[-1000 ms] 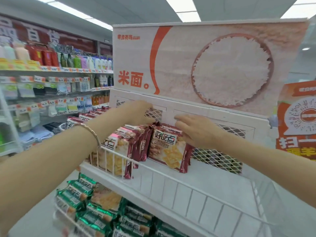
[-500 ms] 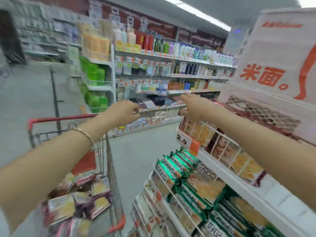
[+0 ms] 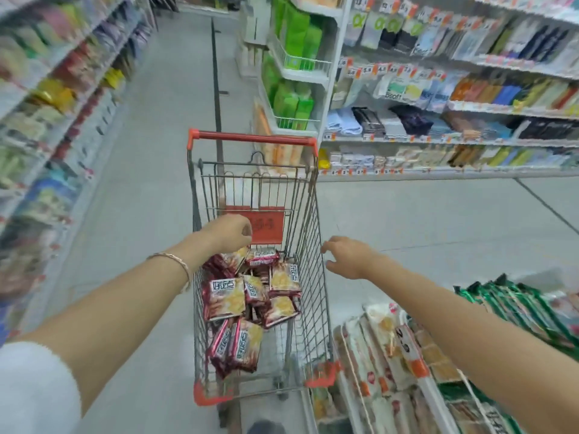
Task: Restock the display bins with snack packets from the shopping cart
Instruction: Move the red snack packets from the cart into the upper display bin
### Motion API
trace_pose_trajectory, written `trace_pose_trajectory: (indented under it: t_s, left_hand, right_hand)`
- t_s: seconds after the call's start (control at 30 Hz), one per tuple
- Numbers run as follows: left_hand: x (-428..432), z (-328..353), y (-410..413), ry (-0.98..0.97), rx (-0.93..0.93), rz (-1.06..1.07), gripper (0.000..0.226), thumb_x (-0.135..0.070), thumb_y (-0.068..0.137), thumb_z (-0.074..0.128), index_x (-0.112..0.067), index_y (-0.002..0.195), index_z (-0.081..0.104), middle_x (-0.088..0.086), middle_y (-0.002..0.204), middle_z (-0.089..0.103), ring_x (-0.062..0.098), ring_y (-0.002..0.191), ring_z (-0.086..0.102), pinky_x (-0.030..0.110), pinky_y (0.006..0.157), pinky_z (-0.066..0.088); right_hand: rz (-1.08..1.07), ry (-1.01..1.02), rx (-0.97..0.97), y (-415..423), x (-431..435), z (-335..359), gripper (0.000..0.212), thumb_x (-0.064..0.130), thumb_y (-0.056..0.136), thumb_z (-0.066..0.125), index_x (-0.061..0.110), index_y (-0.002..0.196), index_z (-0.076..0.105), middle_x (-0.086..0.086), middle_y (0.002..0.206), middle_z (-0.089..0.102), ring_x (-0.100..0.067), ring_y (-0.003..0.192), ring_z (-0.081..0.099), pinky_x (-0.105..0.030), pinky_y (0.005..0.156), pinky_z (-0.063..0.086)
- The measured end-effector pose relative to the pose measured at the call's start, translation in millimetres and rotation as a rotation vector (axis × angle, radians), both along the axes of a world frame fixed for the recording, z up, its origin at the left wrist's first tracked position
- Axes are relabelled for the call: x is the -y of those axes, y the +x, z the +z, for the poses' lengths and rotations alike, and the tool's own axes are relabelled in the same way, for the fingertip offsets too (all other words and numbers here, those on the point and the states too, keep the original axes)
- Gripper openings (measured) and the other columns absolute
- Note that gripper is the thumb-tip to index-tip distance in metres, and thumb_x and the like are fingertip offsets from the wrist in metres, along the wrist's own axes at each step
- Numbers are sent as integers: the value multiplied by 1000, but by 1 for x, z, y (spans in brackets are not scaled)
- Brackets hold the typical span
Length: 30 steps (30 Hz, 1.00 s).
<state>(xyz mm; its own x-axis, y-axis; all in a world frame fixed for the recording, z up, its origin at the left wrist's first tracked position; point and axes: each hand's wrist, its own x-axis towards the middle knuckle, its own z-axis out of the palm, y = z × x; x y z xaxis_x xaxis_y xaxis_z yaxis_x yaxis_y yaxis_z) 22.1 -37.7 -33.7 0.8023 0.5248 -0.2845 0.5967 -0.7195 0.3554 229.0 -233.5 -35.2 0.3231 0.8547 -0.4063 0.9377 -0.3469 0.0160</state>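
A shopping cart (image 3: pixel 308 277) stands in the middle of the store aisle, and its red handle (image 3: pixel 252 140) is at the far end. Many red snack packets (image 3: pixel 224 299) lie in a loose heap on the bottom of the cart. Some lie flat and some lean on each other. A red sign (image 3: pixel 269 227) hangs inside the cart on the far wall, above the packets. The left grip (image 3: pixel 230 233) is over the cart, in front of the red sign and just above the heap. Its fingers bend down out of sight, so I cannot tell if it holds a thing. A thin bracelet (image 3: pixel 175 261) is on that wrist, at the left side of the cart. The right grip (image 3: pixel 346 256) is just outside the right wall of the cart. Its fingers are loose and a bit spread, and it holds nothing. The display bins (image 3: pixel 437 402) are right beside the near right corner of the cart. They hold pale packets, with green packets (image 3: pixel 517 305) farther right. Store shelves (image 3: pixel 438 140) full of goods stand beyond the cart on the right.
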Motion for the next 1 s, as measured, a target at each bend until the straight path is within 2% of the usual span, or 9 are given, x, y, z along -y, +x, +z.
trace_pose_trajectory:
  t_s: [0.2,0.37,0.5,0.6,0.73,0.8,0.87,0.93,1.0]
  left_hand:
    - [-28,-77,-10,-153,-70,226,26,-31,99,54,-14,113,69,2,114,68,18,98,62,34,87,53]
    - [-39,-134,-28,-272,-55,517,10,-22,94,56,-21,93,67,1,104,69,19,93,64,35,86,54]
    - [-41,-162,-50,-349,2,704,13,-22,94,55,-22,96,68,-2,107,68,20,100,63,40,92,53]
    - [-42,-171,-70,-362,45,821,12,-22,93,58,-23,94,70,-3,101,68,19,95,63,34,85,52]
    - [-41,-180,-94,-373,70,944,12,-21,93,59,-25,86,69,-7,90,67,16,87,63,30,76,48]
    - [-40,-182,-102,-417,101,996,15,-16,92,60,-25,81,67,-5,88,68,17,82,66,32,74,50]
    - [-37,-182,-103,-483,139,1040,15,-11,92,60,-21,83,67,-1,87,68,18,76,69,36,72,53]
    - [-36,-181,-100,-543,184,1065,15,-7,93,59,-17,85,67,4,88,68,20,75,72,41,75,57]
    - [-35,-178,-91,-577,243,1076,15,-6,93,59,-17,87,67,6,89,70,25,81,73,41,80,59]
  right_hand:
    - [-23,-212,-227,5,-60,-113,43,30,101,50,11,140,50,-11,143,52,-29,129,50,-40,108,41]
    - [-57,-287,-377,-6,-112,-193,42,24,102,49,6,140,51,-17,135,59,-33,123,56,-39,105,44]
    - [-10,-275,-476,-31,-161,-241,50,13,97,49,12,146,42,-17,141,53,-34,123,56,-44,101,48]
    - [87,-309,-455,-54,-197,-269,58,0,94,45,8,151,33,-18,140,52,-36,119,56,-45,93,50]
    - [275,-351,-309,-76,-216,-312,63,9,97,49,12,155,24,-14,153,39,-34,140,39,-51,112,35]
    - [359,-331,-201,-82,-211,-328,58,12,96,53,10,150,33,-16,149,40,-35,141,35,-50,113,31]
    - [406,-195,-131,-81,-209,-334,43,17,96,58,9,137,51,-16,133,53,-36,130,45,-45,105,39]
    - [388,-89,-197,-71,-212,-328,24,22,98,58,7,115,66,-13,113,61,-32,112,56,-40,94,47]
    - [350,-112,-332,-53,-216,-311,18,23,98,60,7,92,68,-10,99,64,-28,95,62,-39,84,51]
